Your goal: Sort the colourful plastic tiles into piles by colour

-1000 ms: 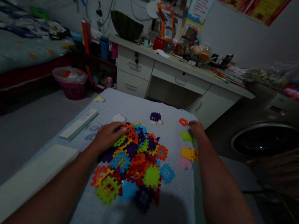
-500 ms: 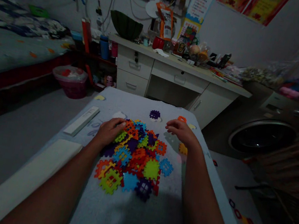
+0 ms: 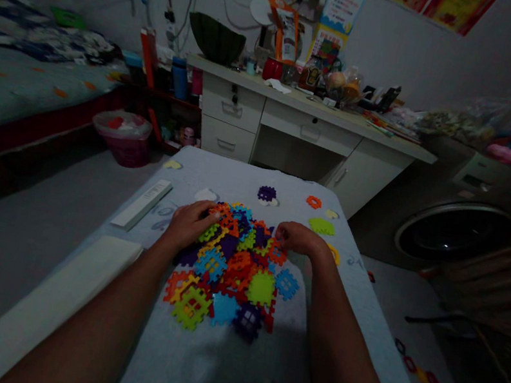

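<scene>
A heap of notched plastic building tiles (image 3: 239, 265) in several colours lies on the cloth-covered table. My left hand (image 3: 188, 226) rests against the heap's upper left side, fingers apart, with thumb and forefinger touching an orange window tile (image 3: 227, 218). At the upper right side of the heap my right hand (image 3: 299, 238) is closed, its fingertips curled down above an orange tile (image 3: 277, 253); what they pinch, if anything, is hidden. A blue window tile (image 3: 286, 284) lies flat just below that hand. Beyond it are a lime tile (image 3: 322, 226) and a partly covered yellow piece (image 3: 334, 254).
A purple tile (image 3: 267, 193) and an orange ring piece (image 3: 313, 202) lie near the table's far edge. A long white box (image 3: 141, 205) is on the left. Behind stand a cluttered desk (image 3: 230, 105) and a washing machine (image 3: 454, 231). Several coloured pieces lie on the floor at right.
My right hand has moved left and down to the heap's edge, and its fingers have curled. The lime tile it covered now shows. My left hand stays nearly where it was.
</scene>
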{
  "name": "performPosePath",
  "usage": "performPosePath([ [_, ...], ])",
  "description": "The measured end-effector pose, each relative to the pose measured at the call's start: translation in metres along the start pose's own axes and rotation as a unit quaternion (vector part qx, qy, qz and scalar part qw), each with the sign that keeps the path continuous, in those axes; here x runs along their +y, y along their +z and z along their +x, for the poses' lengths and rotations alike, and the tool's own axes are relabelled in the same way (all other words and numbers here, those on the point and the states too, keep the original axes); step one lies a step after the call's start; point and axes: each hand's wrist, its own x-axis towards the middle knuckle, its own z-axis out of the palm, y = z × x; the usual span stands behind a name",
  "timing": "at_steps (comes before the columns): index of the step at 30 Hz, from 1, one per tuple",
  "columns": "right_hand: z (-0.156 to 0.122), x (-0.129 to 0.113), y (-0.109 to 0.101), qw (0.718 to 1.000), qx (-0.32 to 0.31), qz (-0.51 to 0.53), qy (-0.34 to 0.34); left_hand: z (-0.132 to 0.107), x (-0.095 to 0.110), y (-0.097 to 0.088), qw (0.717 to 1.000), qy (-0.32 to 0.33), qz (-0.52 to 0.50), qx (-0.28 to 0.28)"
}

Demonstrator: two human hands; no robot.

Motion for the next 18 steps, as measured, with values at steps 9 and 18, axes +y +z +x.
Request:
performPosePath([
  [9, -0.008, 0.03, -0.012, 0.99, 0.01, 0.127, -0.058, -0.001, 0.0, -0.001, 1.0, 0.003, 0.008, -0.014],
  [18, -0.009, 0.071, -0.019, 0.902, 0.303, 0.308, 0.007, -0.002, 0.006, 0.0, 0.999, 0.016, -0.002, -0.034],
])
